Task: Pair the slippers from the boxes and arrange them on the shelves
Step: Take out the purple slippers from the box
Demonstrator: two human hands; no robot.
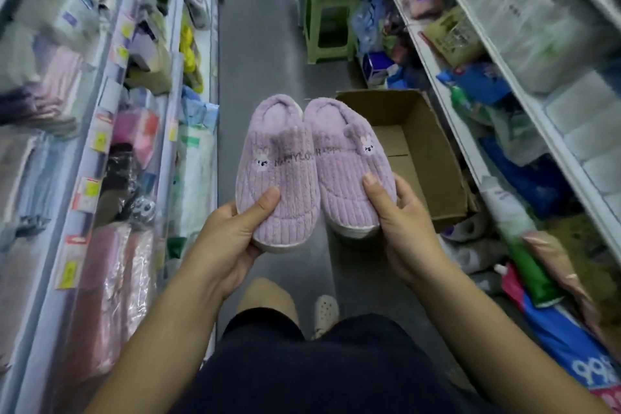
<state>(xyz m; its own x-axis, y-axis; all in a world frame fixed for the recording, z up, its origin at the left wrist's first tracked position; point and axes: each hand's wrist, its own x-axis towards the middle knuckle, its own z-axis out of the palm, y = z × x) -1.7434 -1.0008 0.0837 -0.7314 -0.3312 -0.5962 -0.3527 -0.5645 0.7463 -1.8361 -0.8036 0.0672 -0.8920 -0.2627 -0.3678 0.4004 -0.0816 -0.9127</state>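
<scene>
left hand [232,239] grips slipper no. 1 [279,178] at the toe, thumb pressed on top, fingers curled under the edge. right hand [400,222] grips slipper no. 2 [346,158] the same way, thumb on top of the toe. count: 2 hands, 2 slippers, one per hand.

both slippers: purple ribbed plush, pale soles, 1 small rabbit face each, dark lettering across the upper, only partly readable. toes point toward the person, heel openings away. the two sit side by side, inner edges touching near the heels.

landmark: 1 open cardboard box [433,151] on the floor. the pair is held in the air just left of the box; slipper no. 2 overlaps the box's left flap in view. right shelving [470,144] runs just right of the box, packed with bagged goods. left shelving [174,44] stands well left of it, across the aisle. 1 green stool [329,20] stands beyond the box. 1 pale shoe [325,312] on the person's foot shows nearer than the box.
</scene>
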